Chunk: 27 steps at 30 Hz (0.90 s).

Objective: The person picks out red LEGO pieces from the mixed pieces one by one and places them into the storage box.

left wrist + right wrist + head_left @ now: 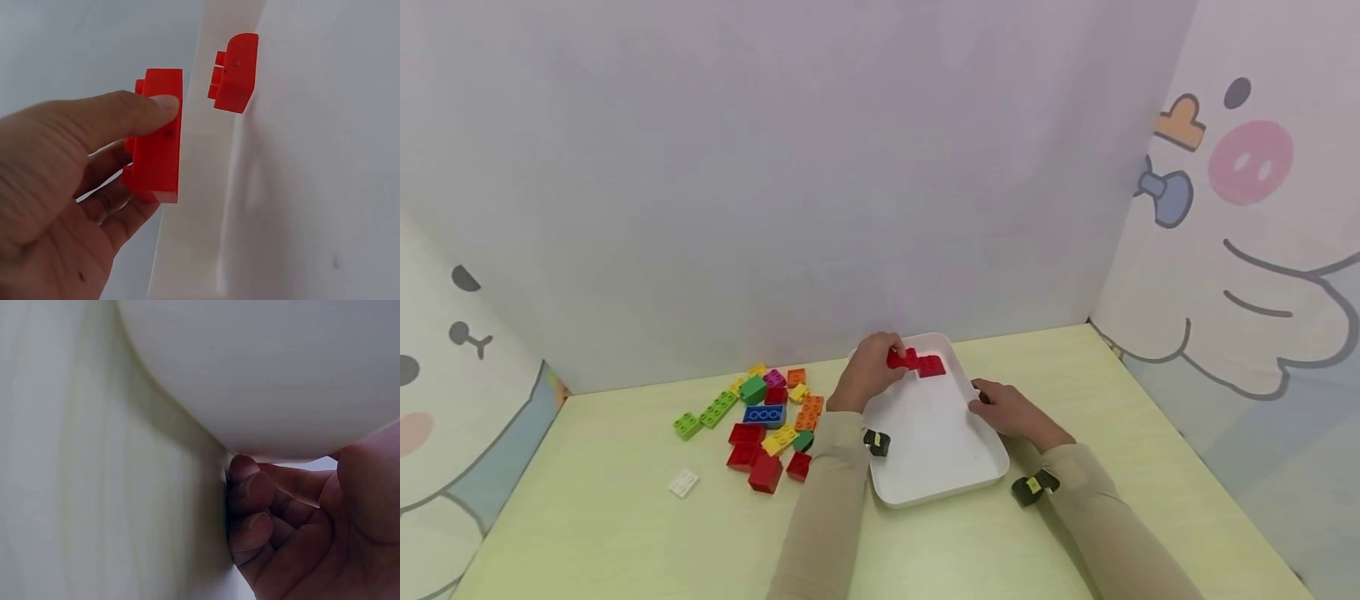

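My left hand pinches a red toy brick between the thumb and the fingers, over the far left part of a white tray. Beside it, near the tray's far wall, sits another red brick; the left wrist view shows its rounded end and side studs. On the tray's right side, my right hand grips the rim. In the right wrist view its curled fingers show low against the outer wall, close to the tabletop.
Left of the tray lies a loose heap of bricks, among them a blue brick, a long light green brick and several red ones. A white brick lies apart, nearer the front. A pale wall stands behind the table.
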Each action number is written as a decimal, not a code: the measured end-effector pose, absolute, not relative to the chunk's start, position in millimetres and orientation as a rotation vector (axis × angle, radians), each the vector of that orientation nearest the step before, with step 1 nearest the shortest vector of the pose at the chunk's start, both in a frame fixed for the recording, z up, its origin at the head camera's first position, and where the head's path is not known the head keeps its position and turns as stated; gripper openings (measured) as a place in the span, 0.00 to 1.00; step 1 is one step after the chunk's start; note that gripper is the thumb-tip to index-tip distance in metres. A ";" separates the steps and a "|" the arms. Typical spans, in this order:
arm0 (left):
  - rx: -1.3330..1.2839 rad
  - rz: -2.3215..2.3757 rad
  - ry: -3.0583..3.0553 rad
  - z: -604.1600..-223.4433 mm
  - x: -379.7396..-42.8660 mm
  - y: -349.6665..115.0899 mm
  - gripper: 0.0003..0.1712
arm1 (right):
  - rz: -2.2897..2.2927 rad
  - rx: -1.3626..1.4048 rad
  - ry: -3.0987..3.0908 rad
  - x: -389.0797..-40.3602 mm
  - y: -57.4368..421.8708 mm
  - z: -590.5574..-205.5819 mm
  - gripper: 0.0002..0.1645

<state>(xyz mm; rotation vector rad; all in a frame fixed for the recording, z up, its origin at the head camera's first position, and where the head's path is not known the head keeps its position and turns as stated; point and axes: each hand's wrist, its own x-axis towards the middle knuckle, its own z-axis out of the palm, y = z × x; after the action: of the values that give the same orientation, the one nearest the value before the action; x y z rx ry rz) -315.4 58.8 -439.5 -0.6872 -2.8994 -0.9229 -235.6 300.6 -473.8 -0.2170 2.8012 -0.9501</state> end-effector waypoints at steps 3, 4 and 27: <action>-0.694 -0.904 -2.921 -443.2 -316.4 58.2 0.15 | -0.962 -0.220 2.803 -235.7 300.8 -473.9 0.24; -0.692 -0.899 -2.929 -444.6 -316.7 58.0 0.14 | -0.964 -0.224 2.804 -235.5 300.9 -473.9 0.24; -0.590 -0.842 -3.028 -458.6 -320.0 59.7 0.13 | -0.955 -0.192 2.789 -233.1 299.3 -470.5 0.25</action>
<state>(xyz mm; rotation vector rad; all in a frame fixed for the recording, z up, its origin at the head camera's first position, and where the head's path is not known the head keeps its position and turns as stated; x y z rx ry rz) -320.0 59.7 -458.6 -0.5898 -3.0280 -0.8417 -233.1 299.3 -470.5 -0.1916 2.7891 -0.9546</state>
